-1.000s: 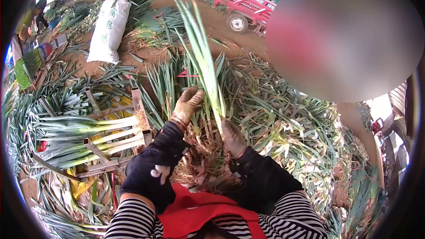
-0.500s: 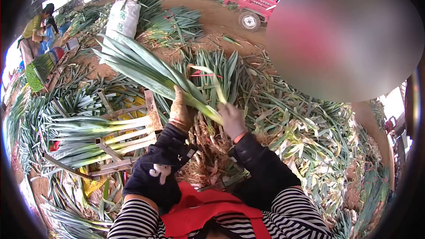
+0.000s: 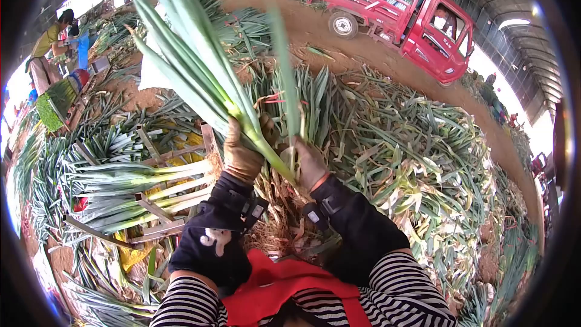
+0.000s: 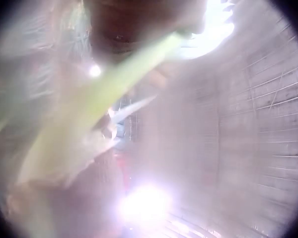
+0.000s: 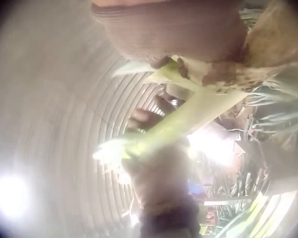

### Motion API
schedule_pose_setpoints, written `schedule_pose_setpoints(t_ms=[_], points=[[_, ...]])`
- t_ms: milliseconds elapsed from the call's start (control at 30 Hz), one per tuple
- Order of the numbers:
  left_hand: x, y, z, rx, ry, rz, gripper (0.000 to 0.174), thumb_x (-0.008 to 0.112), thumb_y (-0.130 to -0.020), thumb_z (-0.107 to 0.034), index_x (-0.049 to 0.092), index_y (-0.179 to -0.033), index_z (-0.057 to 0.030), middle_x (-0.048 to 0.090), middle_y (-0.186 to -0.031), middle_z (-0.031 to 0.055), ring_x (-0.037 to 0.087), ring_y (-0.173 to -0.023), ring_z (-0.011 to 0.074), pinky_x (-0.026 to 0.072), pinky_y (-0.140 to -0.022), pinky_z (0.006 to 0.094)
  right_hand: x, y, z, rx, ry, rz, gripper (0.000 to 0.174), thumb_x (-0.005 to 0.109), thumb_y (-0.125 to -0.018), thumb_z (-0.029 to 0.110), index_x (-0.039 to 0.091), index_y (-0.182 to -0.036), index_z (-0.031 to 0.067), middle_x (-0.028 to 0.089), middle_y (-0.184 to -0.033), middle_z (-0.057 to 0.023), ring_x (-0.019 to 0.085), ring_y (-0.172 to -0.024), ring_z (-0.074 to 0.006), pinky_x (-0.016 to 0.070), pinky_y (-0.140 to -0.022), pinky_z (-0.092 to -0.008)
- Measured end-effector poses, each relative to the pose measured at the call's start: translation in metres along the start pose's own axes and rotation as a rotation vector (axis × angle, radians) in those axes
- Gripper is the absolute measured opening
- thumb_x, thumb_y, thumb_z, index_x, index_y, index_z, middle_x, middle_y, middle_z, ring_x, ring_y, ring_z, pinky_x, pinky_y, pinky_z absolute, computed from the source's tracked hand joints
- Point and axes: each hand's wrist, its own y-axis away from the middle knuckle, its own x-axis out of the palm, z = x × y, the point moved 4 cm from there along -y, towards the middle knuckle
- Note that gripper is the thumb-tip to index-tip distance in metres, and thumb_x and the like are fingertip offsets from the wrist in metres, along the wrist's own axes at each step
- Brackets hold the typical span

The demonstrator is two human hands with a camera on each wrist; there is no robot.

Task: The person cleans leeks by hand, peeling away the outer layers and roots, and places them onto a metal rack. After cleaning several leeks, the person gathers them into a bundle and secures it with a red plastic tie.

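A large leek [image 3: 227, 94] slants up to the left in the head view, its green leaves fanned out at the top. My gloved left hand [image 3: 242, 152] grips its pale stem. Lower on the stem, my gloved right hand [image 3: 310, 163] pinches a separate green leaf [image 3: 287, 79] that stands upright and is blurred. In the right wrist view the stem [image 5: 188, 116] runs between the right hand [image 5: 174, 34] and the left hand [image 5: 164, 173]. The left wrist view shows the stem [image 4: 104, 94] blurred. Behind the hands stands a leek bundle [image 3: 311, 106] with a red tie.
Trimmed leeks [image 3: 133, 178] lie on a metal rack [image 3: 160, 230] at the left. Heaped leaves [image 3: 417, 163] cover the ground at the right. A red three-wheeled truck [image 3: 417, 30] stands at the back, and a person [image 3: 48, 48] bends at the far left.
The leek has swung from near upright to a leftward slant, then a little steeper. My right hand has risen and pulled a leaf away from the stem. The head view has shifted, and the truck cab shows.
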Motion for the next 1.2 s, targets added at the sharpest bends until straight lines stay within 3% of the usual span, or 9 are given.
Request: schedule_pose_setpoints(t_ms=[167, 300, 367, 400, 533, 667, 900, 1100, 1200], points=[[0.004, -0.001, -0.031, 0.105, -0.062, 0.104, 0.053, 0.051, -0.087, -0.058, 0.055, -0.108, -0.0098, 0.061, -0.083, 0.0082, 0.056, -0.065, 0.0189, 0.0481, -0.063, 0.0379, -0.003, -0.001, -0.002, 0.176, -0.336, 0.198, 0.046, 0.057, -0.09, 0.045, 0.055, -0.113, 0.0052, 0.05, -0.075, 0.0017, 0.049, -0.065, -0.0105, 0.0439, -0.064, -0.0261], [-0.012, -0.005, -0.064, 0.18, -0.238, -0.118, 0.049, 0.05, -0.088, -0.056, 0.055, -0.103, -0.0096, 0.054, -0.074, 0.0036, 0.046, -0.054, 0.0135, 0.0432, -0.055, 0.0296, 0.001, 0.025, 0.001, 0.193, 0.137, 0.197, 0.062, 0.06, -0.085, 0.054, 0.053, -0.119, 0.0026, 0.051, -0.076, 0.0001, 0.048, -0.072, -0.0093, 0.0436, -0.066, -0.0261], [-0.028, -0.012, -0.086, 0.188, -0.318, -0.109, 0.048, 0.05, -0.089, -0.055, 0.055, -0.099, -0.0087, 0.054, -0.072, 0.003, 0.045, -0.052, 0.0122, 0.0415, -0.051, 0.0272, -0.004, 0.031, -0.006, 0.093, 0.756, 0.448, 0.064, 0.063, -0.084, 0.052, 0.054, -0.118, -0.0009, 0.062, -0.092, -0.0025, 0.061, -0.081, -0.0143, 0.0497, -0.073, -0.0296], [-0.032, -0.014, -0.091, 0.184, -0.3, -0.14, 0.047, 0.051, -0.089, -0.054, 0.054, -0.096, -0.0075, 0.053, -0.071, 0.0026, 0.044, -0.05, 0.0113, 0.04, -0.048, 0.0252, -0.001, 0.044, -0.004, 0.118, 0.708, 0.471, 0.071, 0.069, -0.079, 0.05, 0.051, -0.121, -0.0039, 0.064, -0.099, -0.0087, 0.06, -0.089, -0.0182, 0.047, -0.081, -0.0325], [-0.056, -0.019, -0.1, 0.155, -0.319, -0.279, 0.051, 0.049, -0.089, -0.058, 0.051, -0.093, -0.0065, 0.051, -0.068, 0.0028, 0.042, -0.049, 0.0111, 0.0395, -0.046, 0.0244, 0.01, 0.074, 0.0, 0.167, 0.982, 0.633, 0.08, 0.077, -0.068, 0.051, 0.052, -0.119, -0.0042, 0.064, -0.097, -0.0157, 0.061, -0.09, -0.0217, 0.0474, -0.079, -0.0341], [-0.072, -0.027, -0.092, 0.081, -0.266, -0.402, 0.049, 0.055, -0.087, -0.055, 0.05, -0.09, -0.0069, 0.049, -0.067, 0.0033, 0.044, -0.049, 0.0113, 0.0407, -0.045, 0.0262, -0.007, 0.101, -0.003, 0.357, 1.17, 0.6, 0.072, 0.073, -0.071, 0.049, 0.053, -0.116, -0.0039, 0.063, -0.097, -0.0209, 0.062, -0.089, -0.0297, 0.0463, -0.079, -0.0368], [-0.097, -0.048, -0.079, 0.038, -0.224, -0.433, 0.044, 0.054, -0.087, -0.055, 0.054, -0.086, -0.011, 0.052, -0.068, 0.0025, 0.043, -0.046, 0.0093, 0.0401, -0.041, 0.0224, -0.04, 0.161, 0.014, 0.408, 0.932, 0.525, 0.049, 0.062, -0.083, 0.045, 0.06, -0.097, -0.0016, 0.055, -0.071, -0.007, 0.051, -0.065, -0.0137, 0.0411, -0.06, -0.0323], [-0.125, -0.057, -0.059, 0.006, -0.208, -0.563, 0.039, 0.055, -0.088, -0.052, 0.053, -0.09, -0.0129, 0.051, -0.069, 0.0025, 0.044, -0.047, 0.0103, 0.0407, -0.042, 0.026, -0.042, 0.184, 0.062, 0.427, 1.19, 0.545, 0.047, 0.056, -0.088, 0.042, 0.06, -0.099, -0.003, 0.06, -0.075, -0.0114, 0.056, -0.069, -0.0182, 0.045, -0.067, -0.0329], [-0.135, -0.06, -0.063, 0.004, -0.127, -0.562, 0.049, 0.053, -0.088, -0.054, 0.051, -0.089, -0.0051, 0.049, -0.066, 0.0019, 0.043, -0.046, 0.0097, 0.0426, -0.044, 0.0247, -0.06, 0.193, 0.067, 0.401, 1.186, 0.525, 0.047, 0.055, -0.088, 0.042, 0.061, -0.1, -0.0024, 0.064, -0.08, -0.0136, 0.06, -0.074, -0.0199, 0.0464, -0.071, -0.0334]])
